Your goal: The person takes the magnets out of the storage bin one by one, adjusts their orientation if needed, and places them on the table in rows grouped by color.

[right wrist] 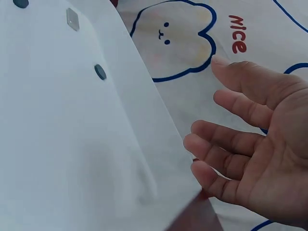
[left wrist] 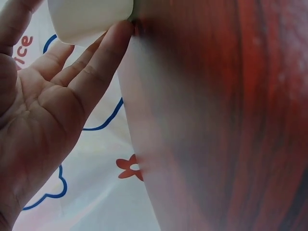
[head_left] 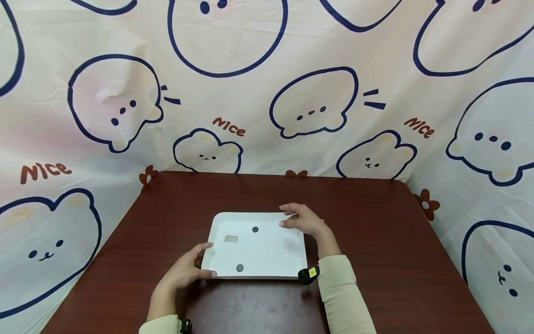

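Note:
A shallow white tray [head_left: 267, 250] with rounded corners is at the middle of the table. In it lie two dark round discs, a far one [head_left: 255, 229] and a near one [head_left: 239, 268], plus a small greyish rectangular piece [head_left: 231, 239]. My left hand [head_left: 179, 273] grips the tray's near left corner, thumb at the front edge; its fingers [left wrist: 103, 62] meet the tray's side in the left wrist view. Over the far right corner hovers my right hand [head_left: 304, 220], its fingers loosely bent. The right wrist view shows this hand [right wrist: 250, 139] holding nothing, beside the tray wall.
The tray is over a dark reddish-brown wooden table [head_left: 384, 260]. Behind and along both sides of the table hangs a pale cloth [head_left: 258, 102] printed with cartoon bears. A black band with a yellow-marked device [head_left: 308, 275] is on the right wrist.

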Tool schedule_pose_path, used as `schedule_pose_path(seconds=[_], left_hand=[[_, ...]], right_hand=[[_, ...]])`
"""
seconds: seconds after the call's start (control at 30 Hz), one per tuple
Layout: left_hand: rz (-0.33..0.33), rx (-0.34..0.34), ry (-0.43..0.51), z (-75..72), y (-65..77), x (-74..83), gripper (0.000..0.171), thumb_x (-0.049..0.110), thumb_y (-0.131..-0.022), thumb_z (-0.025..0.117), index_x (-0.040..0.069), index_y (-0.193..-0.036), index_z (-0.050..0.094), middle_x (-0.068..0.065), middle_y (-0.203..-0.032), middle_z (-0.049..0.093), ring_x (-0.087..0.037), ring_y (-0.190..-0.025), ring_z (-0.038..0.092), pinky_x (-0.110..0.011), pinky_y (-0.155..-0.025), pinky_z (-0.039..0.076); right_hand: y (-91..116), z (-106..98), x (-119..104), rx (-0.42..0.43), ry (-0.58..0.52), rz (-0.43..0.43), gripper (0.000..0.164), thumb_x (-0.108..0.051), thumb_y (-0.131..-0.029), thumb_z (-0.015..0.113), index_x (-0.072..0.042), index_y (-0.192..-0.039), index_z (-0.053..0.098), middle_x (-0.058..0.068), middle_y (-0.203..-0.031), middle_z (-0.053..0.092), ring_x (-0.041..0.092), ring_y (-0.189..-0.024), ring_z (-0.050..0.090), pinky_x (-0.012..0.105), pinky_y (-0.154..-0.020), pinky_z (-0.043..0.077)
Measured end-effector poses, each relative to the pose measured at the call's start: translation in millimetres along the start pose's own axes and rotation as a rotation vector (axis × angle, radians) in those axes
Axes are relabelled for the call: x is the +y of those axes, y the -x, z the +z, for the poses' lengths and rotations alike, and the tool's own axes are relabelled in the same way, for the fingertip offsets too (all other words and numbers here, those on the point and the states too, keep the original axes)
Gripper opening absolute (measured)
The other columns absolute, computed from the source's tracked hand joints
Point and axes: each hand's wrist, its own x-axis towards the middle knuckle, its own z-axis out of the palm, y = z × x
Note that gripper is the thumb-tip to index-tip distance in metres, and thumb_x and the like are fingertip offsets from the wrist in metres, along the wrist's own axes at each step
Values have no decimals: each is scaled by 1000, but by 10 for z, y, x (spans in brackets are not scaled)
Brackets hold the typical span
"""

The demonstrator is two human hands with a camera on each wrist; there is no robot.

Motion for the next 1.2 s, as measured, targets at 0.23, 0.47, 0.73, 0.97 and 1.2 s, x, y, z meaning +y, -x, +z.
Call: schedule_pose_path(seconds=[0.23, 0.47, 0.73, 0.97, 1.2], left_hand=[[-3, -7, 36, 9, -26, -22, 87, 8, -61, 86, 4, -136, 42, -17, -114, 57, -24, -87, 60, -35, -68, 46], [-12, -13, 51, 16, 0, -19, 86, 8, -62, 86, 4, -136, 42, -19, -117, 56, -26, -90, 60, -36, -69, 46], [11, -30, 44, -7, 19, 5, 86, 7, -63, 85, 1, -136, 41, -24, -119, 54, -29, -91, 59, -38, -69, 46], [-9, -21, 54, -13, -2, -9, 86, 9, -62, 86, 4, -136, 42, -23, -120, 54, -28, -90, 59, -38, -70, 46], [-2, -26, 48, -4, -6, -12, 85, 9, -63, 85, 3, -136, 42, -23, -119, 54, -27, -90, 59, -38, -70, 46]], right_hand=[[-72, 154, -85, -52, -16, -26, 49, -16, -81, 73, -10, -127, 56, 16, -121, 56, 26, -104, 56, 41, -83, 45], [-194, 326, -59, -105, -48, -27, 52, -18, -80, 74, -7, -127, 56, 14, -118, 57, 22, -101, 56, 38, -80, 46], [-303, 490, -48, -151, -81, 1, 47, -17, -81, 74, -7, -124, 58, 13, -114, 59, 19, -95, 59, 37, -77, 48], [-407, 611, -21, -193, -104, 42, 45, -18, -80, 75, -11, -122, 60, 5, -108, 62, 16, -92, 61, 35, -76, 48], [-436, 732, -64, -235, -196, 60, 44, -11, -79, 75, -8, -121, 61, 8, -107, 61, 18, -89, 61, 35, -75, 49]])
